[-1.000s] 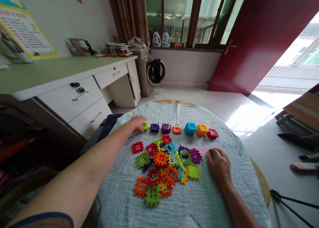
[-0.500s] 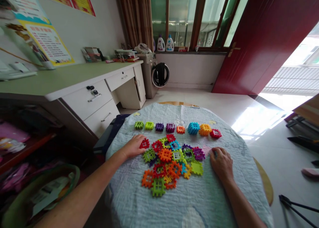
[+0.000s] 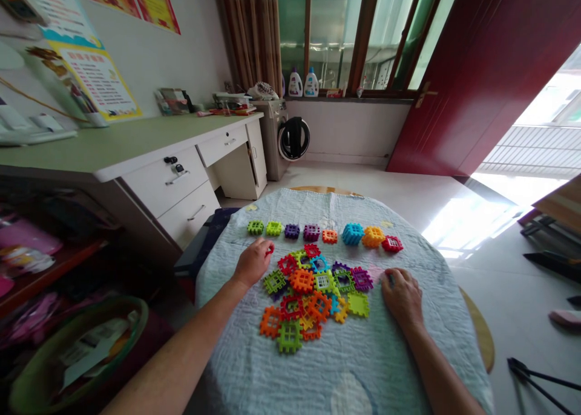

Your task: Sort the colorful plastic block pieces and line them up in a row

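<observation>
A red tile (image 3: 269, 249) is gripped in the curled fingers of the left hand (image 3: 252, 262); only a small part of it shows past the fingertips. Tile and hand lie at the far left edge of the pile (image 3: 313, 297), between it and the row (image 3: 318, 232).

The right hand (image 3: 401, 294) rests palm down on the cloth (image 3: 363, 366), just right of the pile, with the fingers bent. Whether anything is held under them cannot be told. A pale pink tile (image 3: 374, 273) lies just beside its fingertips.

The pile is made of flat, toothed square tiles in orange, green, red, purple, blue and yellow, overlapping one another. The row runs left to right along the far side: two green, two purple, one orange, a blue cube, an orange cube and a red piece, each set apart from the next.

Bare cloth is left on the near side of the pile, to the right of the right hand, and beyond the row up to the far edge. The wooden table rim (image 3: 482, 336) shows at the right, outside the cloth.

A desk (image 3: 136, 143) with drawers stands to the left, a basket (image 3: 27, 366) below it at near left. A washing machine (image 3: 293, 138) stands at the far wall under the window, and a red door (image 3: 476, 70) is open at far right over a sunlit tiled floor (image 3: 454, 209).
</observation>
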{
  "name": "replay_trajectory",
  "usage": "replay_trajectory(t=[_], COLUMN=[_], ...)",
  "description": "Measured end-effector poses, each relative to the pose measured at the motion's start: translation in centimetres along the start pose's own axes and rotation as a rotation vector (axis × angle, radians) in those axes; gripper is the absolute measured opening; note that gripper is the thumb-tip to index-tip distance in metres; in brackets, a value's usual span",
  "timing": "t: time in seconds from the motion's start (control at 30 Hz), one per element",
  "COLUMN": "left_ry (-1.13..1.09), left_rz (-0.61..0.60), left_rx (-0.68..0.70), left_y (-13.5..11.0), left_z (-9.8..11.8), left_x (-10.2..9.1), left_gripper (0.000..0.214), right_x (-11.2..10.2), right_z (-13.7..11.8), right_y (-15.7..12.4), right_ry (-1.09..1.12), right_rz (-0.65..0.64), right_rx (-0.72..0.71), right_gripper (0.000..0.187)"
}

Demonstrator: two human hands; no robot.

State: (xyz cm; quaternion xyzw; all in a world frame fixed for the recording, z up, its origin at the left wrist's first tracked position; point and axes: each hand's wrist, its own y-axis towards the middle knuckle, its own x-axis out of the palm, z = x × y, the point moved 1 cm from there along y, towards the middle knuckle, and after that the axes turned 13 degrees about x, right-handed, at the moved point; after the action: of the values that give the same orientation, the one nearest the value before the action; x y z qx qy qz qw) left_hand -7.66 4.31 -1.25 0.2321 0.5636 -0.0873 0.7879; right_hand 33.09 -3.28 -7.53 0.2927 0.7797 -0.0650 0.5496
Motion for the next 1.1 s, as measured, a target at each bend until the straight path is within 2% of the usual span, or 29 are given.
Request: replay_trajectory(t=[0.07, 0.17, 0.3, 0.5, 0.73, 0.9, 1.1], left_ry=[0.071, 0.037, -0.109, -0.050, -0.162, -0.183, -0.151], left_rz=[-0.012, -0.135, -0.161, -0.230, -0.099, -0.111, -0.150], left_rx=[0.050, 0.091, 0.054, 0.005, -0.067, 0.003, -0.025], left_y=[-0.1, -0.6, -1.0, -0.6, 0.3, 0.9, 1.4], left_z=[0.9, 1.4, 0.4, -0.4, 2.3, 3.9, 4.5], left_x=[0.4, 1.1, 1.5, 1.1, 1.0, 2.0, 2.3], left_gripper=[0.023, 0.028, 0.046, 0.052, 0.054, 0.053, 0.055], right_x=[0.0, -0.1, -0.1, 0.0, -0.1, -0.2, -0.2], right_z=[0.0, 0.0, 0.0, 0.0, -0.1, -0.1, -0.2], right_y=[0.0, 0.0, 0.0, 0.0, 0.0, 0.0, 0.0], right_ry=[0.001, 0.008, 0.009, 0.003, 0.015, 0.025, 0.022], right_rz=[0.000, 0.003, 0.001, -0.015, -0.017, -0.017, -0.018], right_rx=[-0.003, -0.008, -0.004, 0.013, 0.016, 0.017, 0.020], right_gripper=[0.032, 0.031, 0.031, 0.031, 0.031, 0.031, 0.031])
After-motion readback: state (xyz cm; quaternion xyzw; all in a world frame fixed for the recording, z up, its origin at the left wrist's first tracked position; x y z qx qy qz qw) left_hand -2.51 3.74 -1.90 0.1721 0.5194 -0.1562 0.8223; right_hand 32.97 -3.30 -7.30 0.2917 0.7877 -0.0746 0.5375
